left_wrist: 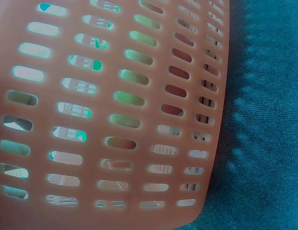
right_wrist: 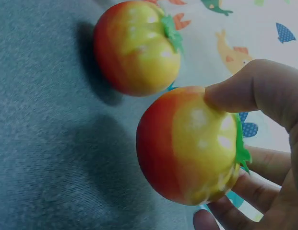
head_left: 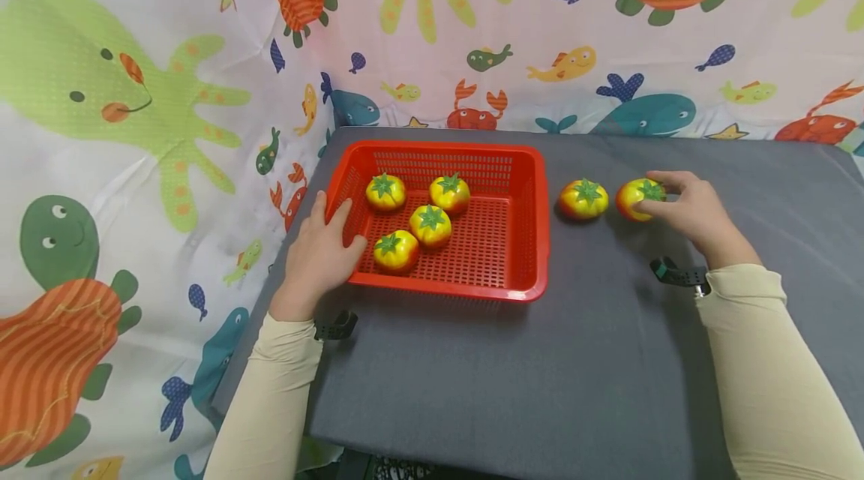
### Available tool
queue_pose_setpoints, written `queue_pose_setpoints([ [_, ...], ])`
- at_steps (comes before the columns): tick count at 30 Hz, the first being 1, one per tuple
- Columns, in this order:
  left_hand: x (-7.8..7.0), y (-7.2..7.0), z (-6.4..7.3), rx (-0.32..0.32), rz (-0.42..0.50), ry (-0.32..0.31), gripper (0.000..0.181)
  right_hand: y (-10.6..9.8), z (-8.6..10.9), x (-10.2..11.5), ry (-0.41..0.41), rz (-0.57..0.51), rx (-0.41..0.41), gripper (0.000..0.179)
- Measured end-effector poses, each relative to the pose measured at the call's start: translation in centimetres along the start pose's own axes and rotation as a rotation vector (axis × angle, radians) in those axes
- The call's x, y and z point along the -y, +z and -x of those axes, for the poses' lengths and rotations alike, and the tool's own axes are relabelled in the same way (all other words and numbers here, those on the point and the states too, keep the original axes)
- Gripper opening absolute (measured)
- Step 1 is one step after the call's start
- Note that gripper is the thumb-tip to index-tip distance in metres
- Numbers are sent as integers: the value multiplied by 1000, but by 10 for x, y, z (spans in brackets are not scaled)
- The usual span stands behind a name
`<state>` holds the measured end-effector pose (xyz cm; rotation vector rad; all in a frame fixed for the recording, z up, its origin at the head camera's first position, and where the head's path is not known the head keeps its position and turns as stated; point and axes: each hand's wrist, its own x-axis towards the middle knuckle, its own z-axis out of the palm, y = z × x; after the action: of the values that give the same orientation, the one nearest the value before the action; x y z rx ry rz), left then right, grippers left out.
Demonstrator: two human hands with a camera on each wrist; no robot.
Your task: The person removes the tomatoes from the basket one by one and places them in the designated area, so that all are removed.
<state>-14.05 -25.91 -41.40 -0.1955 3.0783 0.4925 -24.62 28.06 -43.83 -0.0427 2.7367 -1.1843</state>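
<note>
My right hand (head_left: 695,214) grips a red-and-yellow toy tomato (right_wrist: 189,148) with a green leafy top. In the right wrist view the thumb presses one side, with fingers on the other. Its shadow falls apart from it on the cloth. Just left of it a second toy tomato (head_left: 583,199) lies on the table. My left hand (head_left: 320,259) rests on the left rim of a red plastic basket (head_left: 486,247), fingers spread. Several toy tomatoes (head_left: 430,226) sit inside, toward its left half. The left wrist view shows only the slotted basket wall (left_wrist: 105,110), not the hand.
The table (head_left: 513,382) has a grey cloth cover. A curtain (head_left: 418,52) printed with sea animals hangs behind the table and along its left side. The basket stands near the back left corner, close to the curtain.
</note>
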Motion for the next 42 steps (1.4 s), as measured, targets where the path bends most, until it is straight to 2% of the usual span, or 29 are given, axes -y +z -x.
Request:
queue_pose_setpoints([
  [5, 1, 1, -2, -7, -2, 11, 76, 4, -2, -8, 40, -11, 63, 82],
  [12, 2, 2, -2, -11, 5, 15, 77, 6, -5, -10, 53, 8, 86, 84],
  [19, 1, 2, -2, -3, 1, 11, 77, 7, -3, -7, 52, 13, 91, 85],
  [30, 0, 1, -2, -12, 3, 26, 77, 12, -1, -5, 34, 7, 43, 84],
  [42, -1, 0, 0, -2, -17, 24, 75, 13, 0, -2, 36, -2, 53, 86],
])
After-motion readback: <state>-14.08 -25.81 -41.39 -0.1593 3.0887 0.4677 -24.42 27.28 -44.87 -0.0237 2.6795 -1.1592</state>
